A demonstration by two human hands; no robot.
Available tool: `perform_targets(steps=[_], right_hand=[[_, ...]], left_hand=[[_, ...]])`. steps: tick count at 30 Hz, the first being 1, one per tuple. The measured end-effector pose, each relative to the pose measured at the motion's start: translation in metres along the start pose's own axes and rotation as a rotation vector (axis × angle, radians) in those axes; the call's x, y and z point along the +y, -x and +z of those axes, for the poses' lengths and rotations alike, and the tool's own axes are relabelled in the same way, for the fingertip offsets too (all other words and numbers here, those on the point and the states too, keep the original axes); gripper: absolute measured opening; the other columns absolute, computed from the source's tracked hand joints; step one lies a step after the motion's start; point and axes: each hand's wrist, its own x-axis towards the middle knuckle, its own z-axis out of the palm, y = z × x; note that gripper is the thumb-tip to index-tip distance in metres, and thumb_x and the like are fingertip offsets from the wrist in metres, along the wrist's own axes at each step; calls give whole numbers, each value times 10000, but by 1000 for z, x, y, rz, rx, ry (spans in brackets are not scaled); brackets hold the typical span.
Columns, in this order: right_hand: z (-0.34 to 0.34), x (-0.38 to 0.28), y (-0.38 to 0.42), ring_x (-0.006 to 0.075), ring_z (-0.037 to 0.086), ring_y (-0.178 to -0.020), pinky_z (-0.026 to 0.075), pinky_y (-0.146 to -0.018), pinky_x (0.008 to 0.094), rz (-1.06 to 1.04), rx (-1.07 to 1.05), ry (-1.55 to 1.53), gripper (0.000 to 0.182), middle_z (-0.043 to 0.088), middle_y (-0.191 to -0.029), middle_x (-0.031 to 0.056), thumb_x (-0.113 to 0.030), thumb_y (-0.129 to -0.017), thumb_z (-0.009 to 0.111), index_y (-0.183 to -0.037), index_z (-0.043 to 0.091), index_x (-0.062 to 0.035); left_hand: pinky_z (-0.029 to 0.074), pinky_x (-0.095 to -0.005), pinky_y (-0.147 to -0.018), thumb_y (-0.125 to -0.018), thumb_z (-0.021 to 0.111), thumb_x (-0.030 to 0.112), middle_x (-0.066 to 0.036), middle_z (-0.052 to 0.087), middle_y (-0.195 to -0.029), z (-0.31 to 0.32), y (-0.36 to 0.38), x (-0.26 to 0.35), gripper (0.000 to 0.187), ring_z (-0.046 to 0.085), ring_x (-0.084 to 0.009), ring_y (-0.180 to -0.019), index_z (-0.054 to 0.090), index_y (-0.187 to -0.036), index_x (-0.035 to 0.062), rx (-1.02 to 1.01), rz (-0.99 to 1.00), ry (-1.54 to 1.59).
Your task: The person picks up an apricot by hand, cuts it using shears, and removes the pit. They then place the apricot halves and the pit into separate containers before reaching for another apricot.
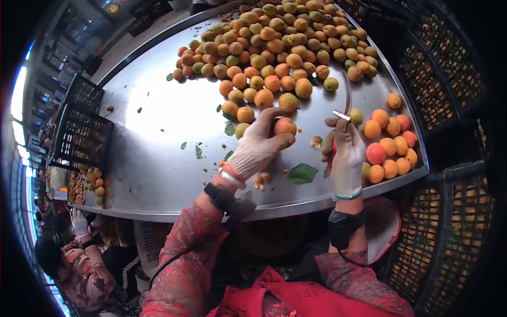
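Observation:
My left hand (259, 145), in a white glove with brown-stained fingertips, has its thumb and fingers around an orange apricot (285, 127) low over the metal table (142, 174). Just beyond it spreads a large pile of apricots (264, 47), yellow-green to orange. My right hand (346, 150), gloved the same way, is closed on a small tool (341, 115) with a silver end and a red part by the palm. Its exact kind is mostly hidden by the fingers. Beside that hand lies a smaller group of orange and reddish apricots (390, 150).
A green leaf (302, 174) and fruit scraps lie between my hands. Black crates of fruit (438, 227) stand along the right side. Another black crate (82, 132) sits at the table's left end, where another person (79, 269) works. A raised metal rim edges the table.

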Motion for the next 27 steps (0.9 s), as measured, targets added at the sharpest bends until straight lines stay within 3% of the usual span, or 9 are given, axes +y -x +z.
perform_targets(steps=[3,7,9,13,16,18,23,25,27], right_hand=[[18,1,13,42,415,-523,316,-473,216,83,-208,-92,415,443,-592,-41,-411,-1043,478,-1042,610,-18],[49,6,34,27,413,-525,322,-473,207,76,-395,-45,433,468,-611,-42,-403,-1048,467,-1121,600,3],[58,2,43,27,468,-553,361,-492,204,27,-458,42,419,519,-637,-30,-380,-1050,472,-1167,592,4],[69,6,53,56,531,-587,427,-540,231,18,-557,130,324,572,-673,15,-317,-1032,531,-1043,577,4],[83,11,60,95,518,-593,429,-558,258,49,-579,157,318,555,-661,47,-310,-1024,543,-991,561,6],[91,18,65,124,503,-607,427,-573,271,36,-627,202,334,551,-673,72,-323,-1025,538,-992,565,8],[112,16,78,124,555,-621,452,-583,276,107,-763,206,316,594,-710,93,-299,-1022,550,-1009,569,16],[117,18,82,129,575,-624,461,-587,279,170,-773,170,306,608,-720,101,-286,-1019,557,-1014,571,20],[122,20,81,143,613,-632,478,-588,287,-43,-763,318,283,624,-723,103,-260,-1009,577,-1019,571,22]], left_hand=[[505,-335,-963,-923,643,137,-120,564,-1219,-20,29,-5,519,624,-241,-1099,410,-1372,17,-49,44,719],[468,-360,-1033,-950,646,189,-125,532,-1308,-30,77,11,558,583,-256,-1191,379,-1413,29,-37,37,929],[478,-396,-1031,-961,622,250,-152,533,-1337,-32,85,-2,571,578,-264,-1195,390,-1428,20,57,84,842],[467,-402,-1042,-964,600,237,-156,531,-1337,-37,98,-12,569,569,-267,-1208,383,-1435,3,114,133,832],[453,-276,-970,-971,576,190,-107,554,-1253,-42,103,-19,508,581,-174,-1105,422,-1414,-5,199,129,831],[460,-245,-857,-991,547,261,-86,593,-1167,-48,108,-26,449,584,-141,-997,482,-1348,-4,213,141,724],[499,-324,-856,-1030,448,445,-111,585,-1063,-61,117,-44,507,592,-183,-940,504,-1223,-21,313,159,693],[467,-239,-637,-1028,446,406,-64,627,-905,-61,117,-52,363,584,-118,-762,547,-1085,62,364,123,951],[463,-233,-603,-1032,415,463,-62,630,-872,-61,120,-54,418,587,-126,-726,563,-1048,73,414,133,881]])
